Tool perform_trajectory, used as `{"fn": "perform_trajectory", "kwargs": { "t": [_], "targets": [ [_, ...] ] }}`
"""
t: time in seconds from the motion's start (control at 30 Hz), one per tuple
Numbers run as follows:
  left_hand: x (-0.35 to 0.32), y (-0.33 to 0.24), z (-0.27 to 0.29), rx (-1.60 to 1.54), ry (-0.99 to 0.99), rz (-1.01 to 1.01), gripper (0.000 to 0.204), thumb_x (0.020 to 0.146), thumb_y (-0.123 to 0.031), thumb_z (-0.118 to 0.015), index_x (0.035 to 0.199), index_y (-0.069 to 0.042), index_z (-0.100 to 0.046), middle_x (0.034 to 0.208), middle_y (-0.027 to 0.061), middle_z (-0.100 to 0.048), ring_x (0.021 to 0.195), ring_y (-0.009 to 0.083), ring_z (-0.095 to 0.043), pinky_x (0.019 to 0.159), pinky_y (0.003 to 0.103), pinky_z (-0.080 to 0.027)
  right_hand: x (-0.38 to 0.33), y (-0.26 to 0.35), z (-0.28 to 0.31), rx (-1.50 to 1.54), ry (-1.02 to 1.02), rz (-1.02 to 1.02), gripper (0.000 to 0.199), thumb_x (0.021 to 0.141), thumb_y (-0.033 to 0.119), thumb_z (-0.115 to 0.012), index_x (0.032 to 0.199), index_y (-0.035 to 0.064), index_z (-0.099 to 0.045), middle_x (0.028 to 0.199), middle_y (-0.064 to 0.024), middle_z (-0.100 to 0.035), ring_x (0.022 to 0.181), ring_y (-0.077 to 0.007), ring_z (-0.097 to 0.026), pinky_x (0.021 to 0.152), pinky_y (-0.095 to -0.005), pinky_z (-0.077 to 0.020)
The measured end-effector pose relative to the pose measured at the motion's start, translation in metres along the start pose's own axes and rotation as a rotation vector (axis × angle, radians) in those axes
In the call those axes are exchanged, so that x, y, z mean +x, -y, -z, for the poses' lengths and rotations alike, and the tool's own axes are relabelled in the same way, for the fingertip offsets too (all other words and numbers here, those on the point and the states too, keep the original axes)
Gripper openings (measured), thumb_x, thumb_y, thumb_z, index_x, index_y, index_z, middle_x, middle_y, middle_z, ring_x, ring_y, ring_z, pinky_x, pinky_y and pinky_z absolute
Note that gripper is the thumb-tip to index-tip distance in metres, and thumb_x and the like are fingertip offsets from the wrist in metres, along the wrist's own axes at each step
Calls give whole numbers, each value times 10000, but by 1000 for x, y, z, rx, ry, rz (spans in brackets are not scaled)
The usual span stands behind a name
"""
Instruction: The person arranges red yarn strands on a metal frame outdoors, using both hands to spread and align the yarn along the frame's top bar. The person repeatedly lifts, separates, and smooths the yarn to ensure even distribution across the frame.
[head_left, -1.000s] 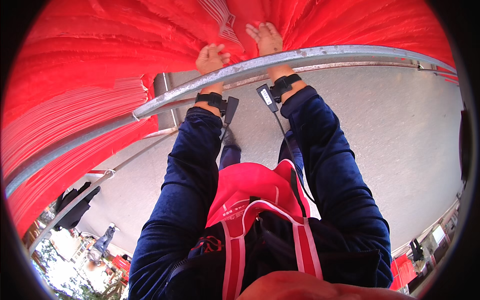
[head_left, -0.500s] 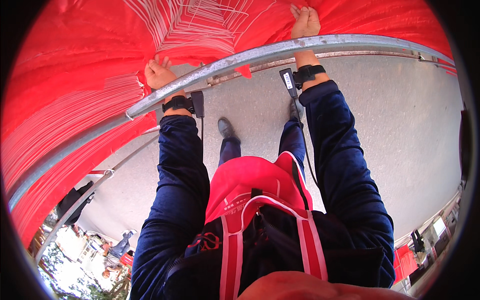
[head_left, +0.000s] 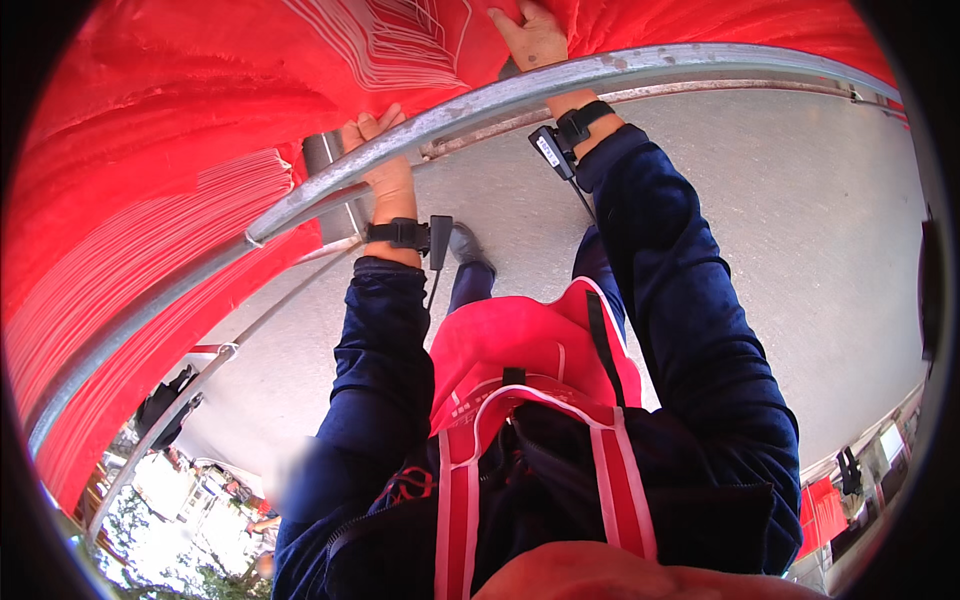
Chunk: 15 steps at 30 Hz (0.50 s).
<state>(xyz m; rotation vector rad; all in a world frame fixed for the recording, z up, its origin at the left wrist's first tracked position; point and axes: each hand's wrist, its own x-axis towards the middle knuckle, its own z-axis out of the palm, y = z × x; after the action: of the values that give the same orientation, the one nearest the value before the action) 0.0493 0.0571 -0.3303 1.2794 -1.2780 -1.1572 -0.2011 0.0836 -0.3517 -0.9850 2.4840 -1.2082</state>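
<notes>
A wide sheet of bright red woven cloth, printed in places with thin white lines, hangs over a curved grey metal rail that runs from the lower left up across the top of the view. The left hand reaches under the rail, its fingers curled tight onto the cloth's edge just by the rail. The right hand is higher up and over to the right, past the rail, fingers pressed flat and closed against the cloth; whether it pinches a fold there cannot be told.

The cloth looks light, soft and limp, likely to sag and slide over the smooth rail rather than keep any shape. The edge or a bunched fold close to the rail seems the best place to take hold, with both hands well apart so it stays spread.

A thinner metal bar runs just below the rail, and a grey upright post stands beside the left hand, where the cloth could snag. Black wrist straps sit on both forearms. Below lies a pale concrete floor
</notes>
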Motion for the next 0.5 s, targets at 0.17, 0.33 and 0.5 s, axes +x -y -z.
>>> {"fn": "perform_trajectory", "kwargs": {
  "t": [0.17, 0.33, 0.5],
  "targets": [
    [-7, 2, -8, -6, 36, -62, 252, 1051, -301, -471, 1054, -71, -367, 893, 162, -640, 835, 317, -730, 716, 397, -622, -5, -2, -11, 688, 408, -458, 395, 979, 260, -604, 1279, 18, -521, 1024, -147, -685, 920, -258, -711, 747, -342, -578],
    [-9, -6, 5, 216, 15, -98, 301, 1055, -349, -457, 997, -66, -370, 835, 120, -586, 834, 269, -701, 701, 348, -572, -32, -17, -59, 1404, 282, -548, 386, 1005, 237, -566, 1325, 41, -473, 1106, -157, -649, 1042, -296, -690, 756, -346, -611],
    [0, -5, 13, 489, -14, -209, 349, 1024, -372, -531, 1026, -25, -493, 862, 86, -581, 878, 182, -618, 776, 317, -503, -41, -56, -79, 834, 180, -179, 304, 1004, 204, -566, 1263, 45, -560, 1104, -126, -647, 1036, -309, -671, 737, -353, -601]
  ]
}}
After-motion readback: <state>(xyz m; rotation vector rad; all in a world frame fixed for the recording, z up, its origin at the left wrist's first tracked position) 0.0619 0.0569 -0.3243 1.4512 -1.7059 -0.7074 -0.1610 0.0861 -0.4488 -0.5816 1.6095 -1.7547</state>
